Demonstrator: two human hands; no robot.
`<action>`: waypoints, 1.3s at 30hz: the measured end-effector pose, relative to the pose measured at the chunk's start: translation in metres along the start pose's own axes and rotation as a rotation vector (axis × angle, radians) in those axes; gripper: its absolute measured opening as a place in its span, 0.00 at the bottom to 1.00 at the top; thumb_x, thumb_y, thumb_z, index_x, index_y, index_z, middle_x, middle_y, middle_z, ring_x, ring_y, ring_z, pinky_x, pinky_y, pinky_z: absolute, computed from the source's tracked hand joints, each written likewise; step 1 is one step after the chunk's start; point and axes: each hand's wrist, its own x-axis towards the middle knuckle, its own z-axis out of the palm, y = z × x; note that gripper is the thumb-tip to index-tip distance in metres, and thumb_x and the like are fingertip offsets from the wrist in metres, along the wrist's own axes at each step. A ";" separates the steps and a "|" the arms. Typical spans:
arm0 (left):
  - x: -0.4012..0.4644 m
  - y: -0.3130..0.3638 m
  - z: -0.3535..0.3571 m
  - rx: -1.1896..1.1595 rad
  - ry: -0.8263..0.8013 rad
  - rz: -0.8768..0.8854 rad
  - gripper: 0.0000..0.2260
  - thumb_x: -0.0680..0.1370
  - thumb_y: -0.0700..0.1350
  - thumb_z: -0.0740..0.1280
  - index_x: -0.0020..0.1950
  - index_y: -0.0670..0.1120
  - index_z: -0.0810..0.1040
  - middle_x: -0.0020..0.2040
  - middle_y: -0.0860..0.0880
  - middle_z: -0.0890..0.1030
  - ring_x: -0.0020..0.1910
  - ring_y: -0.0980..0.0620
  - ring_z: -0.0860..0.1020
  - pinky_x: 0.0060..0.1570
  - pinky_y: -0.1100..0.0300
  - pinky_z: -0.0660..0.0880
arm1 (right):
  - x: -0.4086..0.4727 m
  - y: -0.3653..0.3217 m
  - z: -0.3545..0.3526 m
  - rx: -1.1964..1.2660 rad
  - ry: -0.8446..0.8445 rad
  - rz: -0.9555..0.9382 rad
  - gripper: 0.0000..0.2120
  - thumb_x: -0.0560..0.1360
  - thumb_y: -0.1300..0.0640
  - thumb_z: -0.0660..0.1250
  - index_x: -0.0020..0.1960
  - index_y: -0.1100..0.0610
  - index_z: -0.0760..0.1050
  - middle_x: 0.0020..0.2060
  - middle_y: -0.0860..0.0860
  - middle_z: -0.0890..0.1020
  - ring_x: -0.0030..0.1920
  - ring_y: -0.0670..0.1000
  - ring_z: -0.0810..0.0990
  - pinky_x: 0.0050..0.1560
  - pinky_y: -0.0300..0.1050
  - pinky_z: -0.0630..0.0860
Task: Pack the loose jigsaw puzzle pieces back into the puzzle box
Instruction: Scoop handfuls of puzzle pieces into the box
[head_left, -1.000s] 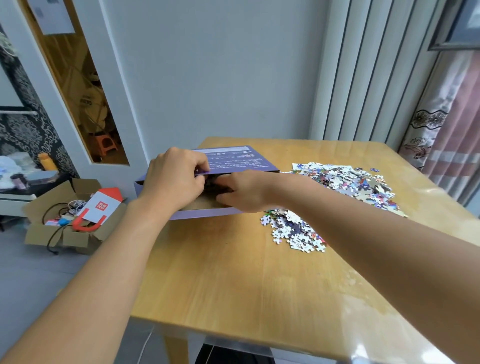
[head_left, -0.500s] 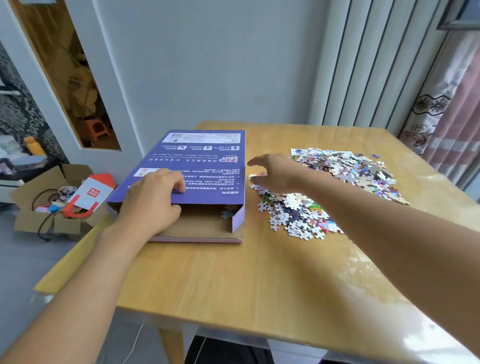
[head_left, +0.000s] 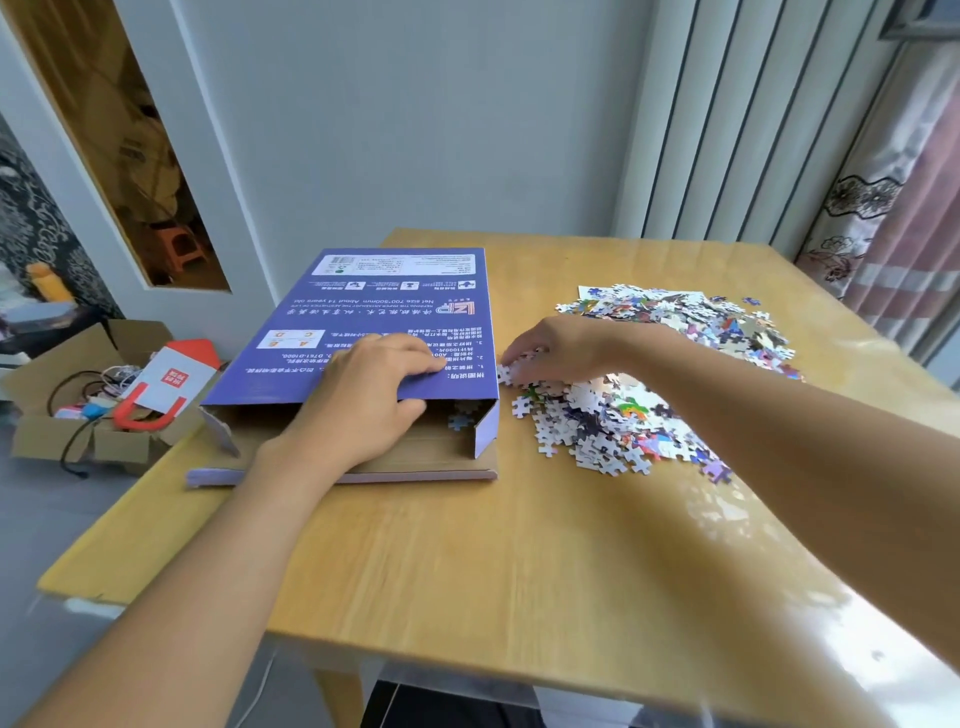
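A: Which items occupied the wooden table, and where?

B: The purple puzzle box lay flat on the left part of the tabletop, printed back upward, its near end open. The brown cardboard inner tray showed at that opening, and a few puzzle pieces were visible just inside, near the right wall. The loose jigsaw pieces formed a heap just to the right of the box, with a second spread of pieces farther back on the right.

A: How was the left hand placed?

B: It gripped the near edge of the box's upper panel; the fingers curled over the top of the panel and the thumb reached beneath it, into the opening.

A: And the right hand?

B: It rested on the far left edge of the heap, close beside the right side of the box. The fingers were bent downward onto the pieces; whether they pinched any piece could not be told, as the fingertips were hidden among the pieces.

A: What lay beyond the table?

B: A cardboard carton stood on the floor to the left, holding cables and a white and red paper bag. A patterned curtain hung at the right
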 end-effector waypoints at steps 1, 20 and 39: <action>0.000 0.000 0.000 0.006 0.005 -0.002 0.20 0.72 0.38 0.72 0.63 0.51 0.82 0.61 0.55 0.80 0.59 0.45 0.75 0.62 0.46 0.71 | -0.006 0.001 0.001 0.007 0.007 -0.022 0.15 0.79 0.44 0.65 0.64 0.42 0.79 0.61 0.46 0.81 0.58 0.50 0.79 0.59 0.48 0.75; 0.065 0.083 0.055 -0.144 -0.047 -0.011 0.10 0.75 0.47 0.70 0.55 0.54 0.83 0.51 0.54 0.83 0.54 0.50 0.80 0.55 0.50 0.77 | -0.056 0.036 0.035 0.073 0.383 0.017 0.26 0.70 0.42 0.75 0.65 0.49 0.79 0.57 0.51 0.81 0.57 0.53 0.78 0.58 0.52 0.76; 0.051 0.087 0.052 0.008 -0.116 -0.008 0.16 0.76 0.49 0.69 0.63 0.57 0.80 0.56 0.58 0.83 0.57 0.52 0.79 0.52 0.58 0.72 | -0.064 0.039 0.031 0.021 0.321 -0.011 0.24 0.74 0.47 0.74 0.68 0.48 0.77 0.61 0.50 0.81 0.60 0.54 0.77 0.60 0.49 0.74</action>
